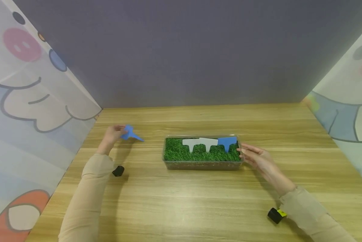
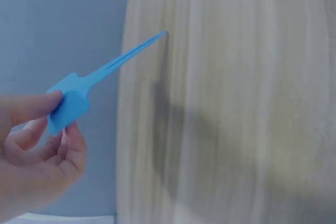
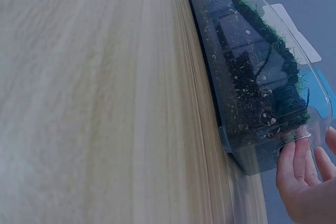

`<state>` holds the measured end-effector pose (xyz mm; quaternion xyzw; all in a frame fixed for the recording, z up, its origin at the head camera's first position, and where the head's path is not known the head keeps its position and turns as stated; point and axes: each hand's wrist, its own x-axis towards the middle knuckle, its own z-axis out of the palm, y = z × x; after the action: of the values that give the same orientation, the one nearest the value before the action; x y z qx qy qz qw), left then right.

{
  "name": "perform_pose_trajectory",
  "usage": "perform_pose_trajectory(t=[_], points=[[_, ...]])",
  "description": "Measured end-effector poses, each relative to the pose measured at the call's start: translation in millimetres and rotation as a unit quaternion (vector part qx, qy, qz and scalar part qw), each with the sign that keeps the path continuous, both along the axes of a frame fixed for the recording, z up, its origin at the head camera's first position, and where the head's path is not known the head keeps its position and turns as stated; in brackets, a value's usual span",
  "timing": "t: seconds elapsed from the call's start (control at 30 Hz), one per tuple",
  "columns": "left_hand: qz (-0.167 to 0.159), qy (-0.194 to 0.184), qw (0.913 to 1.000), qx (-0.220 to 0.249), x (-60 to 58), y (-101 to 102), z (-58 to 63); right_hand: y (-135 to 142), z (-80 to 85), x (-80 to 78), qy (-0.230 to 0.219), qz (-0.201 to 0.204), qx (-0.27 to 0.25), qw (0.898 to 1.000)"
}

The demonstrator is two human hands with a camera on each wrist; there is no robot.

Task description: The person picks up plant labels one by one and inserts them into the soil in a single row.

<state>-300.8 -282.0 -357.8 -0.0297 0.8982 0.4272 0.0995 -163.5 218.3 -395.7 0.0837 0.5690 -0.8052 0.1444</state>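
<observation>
My left hand (image 1: 111, 135) pinches a blue T-shaped plant label (image 2: 75, 98) by its wide head, between thumb and fingers. The label's pointed stem slants away over the table, left of a clear plastic planter box (image 1: 203, 165). Green grass (image 1: 176, 151) on dark soil fills the box. Standing in the grass are two white plant labels (image 1: 191, 142) and, at the right end, another blue label (image 1: 227, 140). My right hand (image 1: 261, 160) touches the box's right end with fairly straight fingers (image 3: 286, 165), the thumb held apart near the rim.
The box sits on a wood-grain table (image 1: 181, 201). A grey partition (image 1: 199, 60) rises behind it, and printed cartoon panels (image 1: 27, 101) flank both sides. Small black devices (image 1: 118, 171) show beside both forearms.
</observation>
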Motion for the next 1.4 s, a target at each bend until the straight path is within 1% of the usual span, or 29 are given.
perform_pose_trajectory(t=[0.13,0.23,0.37,0.47,0.63,0.8,0.93,1.07,1.23,1.4], points=[[-0.008,0.015,0.9996,0.021,1.0,5,5.5,1,-1.1,0.1,-0.007,0.0,0.023,1.0],[-0.007,0.027,0.9993,0.025,3.0,10,9.1,1,-1.8,0.0,-0.01,0.0,0.035,0.999],[-0.005,0.032,0.999,0.03,6.9,16,15.6,1,-2.3,-0.1,-0.009,0.0,0.036,0.999],[-0.001,0.036,0.9985,0.042,10.3,22,20.8,1,-2.7,-0.2,-0.012,-0.003,0.036,0.999],[0.003,0.053,0.9972,0.052,15.3,33,27.6,0,-2.8,-0.4,-0.009,-0.005,0.039,0.999],[-0.005,0.08,0.9944,0.068,20.2,43,33.3,0,-2.6,-0.3,-0.009,-0.005,0.049,0.999],[-0.015,0.103,0.9907,0.087,24.3,51,38.4,0,-2.6,-0.5,-0.008,-0.005,0.051,0.999],[-0.023,0.119,0.9879,0.096,28.4,60,44.0,0,-3.0,-0.5,-0.009,-0.007,0.048,0.999],[-0.03,0.136,0.9858,0.093,33.7,71,50.5,0,-3.8,-0.4,-0.009,-0.006,0.05,0.999],[-0.047,0.159,0.9832,0.077,36.7,81,54.3,0,-4.1,-0.7,-0.009,-0.006,0.048,0.999]])
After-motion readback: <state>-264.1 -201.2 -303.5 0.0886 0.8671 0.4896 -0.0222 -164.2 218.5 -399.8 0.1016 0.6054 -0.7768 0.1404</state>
